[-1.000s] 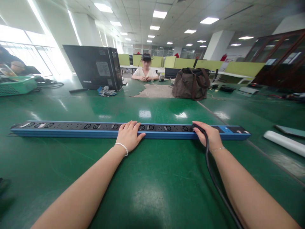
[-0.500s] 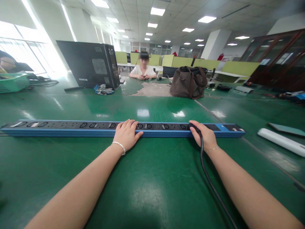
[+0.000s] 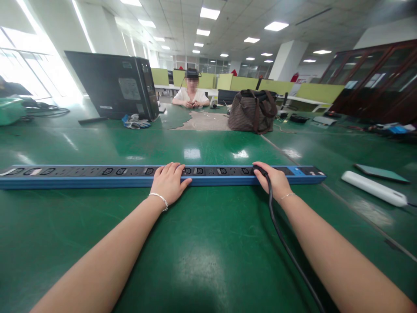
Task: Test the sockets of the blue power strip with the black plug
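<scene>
A long blue power strip with a black socket face lies crosswise on the green table. My left hand rests on top of it near the middle, fingers stretched over the far edge and thumb along the front. Toward the strip's right end, my right hand grips a black power plug at the sockets. From the plug a thick black cable runs down between my arms to the bottom edge. My fingers partly hide the plug, so I cannot tell how deep it sits in a socket.
A black computer tower stands at the back left, with gloves before it. A brown bag sits at the back. Across the table sits another person. To the right lie a white bar-shaped device and a flat green-grey piece.
The whole view has shifted slightly, so things appear a little further left. Both hands keep their places on the power strip, the right one still on the plug.
</scene>
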A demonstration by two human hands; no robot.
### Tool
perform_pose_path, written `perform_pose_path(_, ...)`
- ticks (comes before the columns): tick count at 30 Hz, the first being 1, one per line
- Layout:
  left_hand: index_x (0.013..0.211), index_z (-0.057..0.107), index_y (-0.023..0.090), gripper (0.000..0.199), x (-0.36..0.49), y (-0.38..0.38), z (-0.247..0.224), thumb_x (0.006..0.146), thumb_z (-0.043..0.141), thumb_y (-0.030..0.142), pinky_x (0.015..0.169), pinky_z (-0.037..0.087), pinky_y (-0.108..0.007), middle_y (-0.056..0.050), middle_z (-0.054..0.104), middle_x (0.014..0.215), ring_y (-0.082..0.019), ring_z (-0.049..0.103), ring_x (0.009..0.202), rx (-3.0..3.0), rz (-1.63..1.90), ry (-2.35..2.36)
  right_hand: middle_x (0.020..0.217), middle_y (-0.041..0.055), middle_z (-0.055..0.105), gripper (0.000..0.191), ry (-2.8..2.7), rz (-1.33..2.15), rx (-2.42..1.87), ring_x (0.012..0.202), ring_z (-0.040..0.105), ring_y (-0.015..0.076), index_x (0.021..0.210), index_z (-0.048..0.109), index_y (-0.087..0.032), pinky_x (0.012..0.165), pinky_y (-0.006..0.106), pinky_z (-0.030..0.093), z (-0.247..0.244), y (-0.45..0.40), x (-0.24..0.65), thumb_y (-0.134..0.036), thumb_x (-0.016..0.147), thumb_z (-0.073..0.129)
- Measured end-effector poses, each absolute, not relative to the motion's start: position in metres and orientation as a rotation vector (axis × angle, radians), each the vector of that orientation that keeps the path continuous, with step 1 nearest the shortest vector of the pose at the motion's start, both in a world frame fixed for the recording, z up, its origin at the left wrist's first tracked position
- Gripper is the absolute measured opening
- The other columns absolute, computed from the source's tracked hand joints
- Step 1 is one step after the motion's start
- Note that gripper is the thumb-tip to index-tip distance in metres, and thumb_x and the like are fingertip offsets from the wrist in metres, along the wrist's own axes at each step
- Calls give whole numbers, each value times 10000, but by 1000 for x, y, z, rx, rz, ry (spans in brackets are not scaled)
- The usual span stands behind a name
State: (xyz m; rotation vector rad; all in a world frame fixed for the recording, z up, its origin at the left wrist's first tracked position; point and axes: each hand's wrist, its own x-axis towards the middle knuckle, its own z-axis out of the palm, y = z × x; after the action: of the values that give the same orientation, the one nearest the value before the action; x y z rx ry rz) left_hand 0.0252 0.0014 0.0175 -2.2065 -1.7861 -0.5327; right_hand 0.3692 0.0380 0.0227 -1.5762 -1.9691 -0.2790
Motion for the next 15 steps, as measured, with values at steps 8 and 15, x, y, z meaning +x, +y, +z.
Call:
perform_pose_path(8,1222,487,197,484,26,1,18,857,385,497,995,304,-434,-92,534,1277,-259,431,1214,-2202,-522,-1773,1009,51,691,344,-1949,-296,-1548,846,657,224,1130,612,-235,760,340,517,15,32,367,-348,851,445)
perform_pose_path(15,1234,483,207,491,25,1,16,855,383,502,1010,291,-427,-89,529,1287,-254,423,1224,-2191,-527,-1779,1069,36,674,337,-1951,-320,-1489,907,646,216,1143,599,-245,790,336,517,15,30,366,-331,856,443)
